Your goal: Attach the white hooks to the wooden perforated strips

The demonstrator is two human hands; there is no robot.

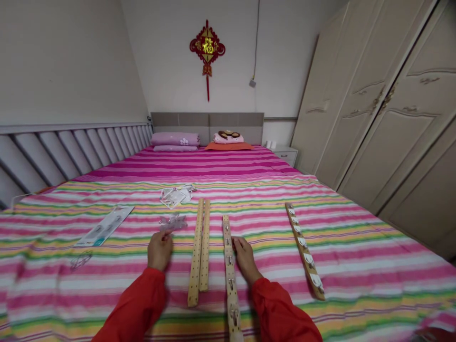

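On the striped bed (263,218), right of two perforated strips (195,266), lies a hooked strip (231,272) beside the right hand (245,256); the left hand (158,251) adjoins clear packets (173,222); whether their fingers grip is unclear.

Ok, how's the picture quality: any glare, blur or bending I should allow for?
Head view: soft, rather dim light, no hard shadows near the hands; same view, the wardrobe leans, likely wide-angle stretch; head view again, bright shine on the gold of the wall hanging; and, by the left hand, the clear plastic looks soft, its details unreadable.
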